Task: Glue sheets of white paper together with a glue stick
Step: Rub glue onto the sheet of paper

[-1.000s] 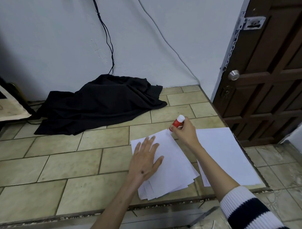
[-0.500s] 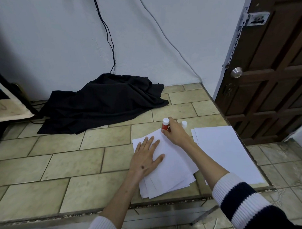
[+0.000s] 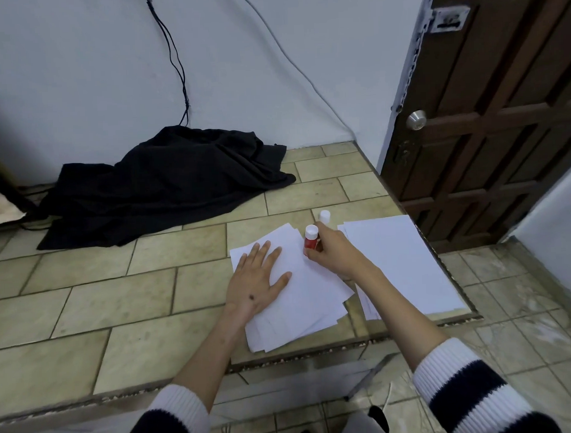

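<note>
1. Tiles (image 3: 112, 300), beige and laid like bricks, cover the raised surface that fills the middle of the frame; its front edge runs across the lower part.
2. A white wall (image 3: 272, 54) rises behind, with dark cables (image 3: 175, 64) hanging down it at upper centre.
3. A black cloth (image 3: 166, 185) lies heaped at the wall's foot, centre left.
4. A brown panelled door (image 3: 501, 127) with a round knob (image 3: 416, 119) fills the upper right.
5. My left hand (image 3: 259, 282) lies spread, palm pressing the fanned paper stack (image 3: 300, 300) at centre.
6. My right hand (image 3: 332, 252) grips the red glue stick (image 3: 311, 238) upright on that stack; a white cap (image 3: 325, 216) stands just behind.
7. A second paper pile (image 3: 405, 264) lies to the right.
</note>
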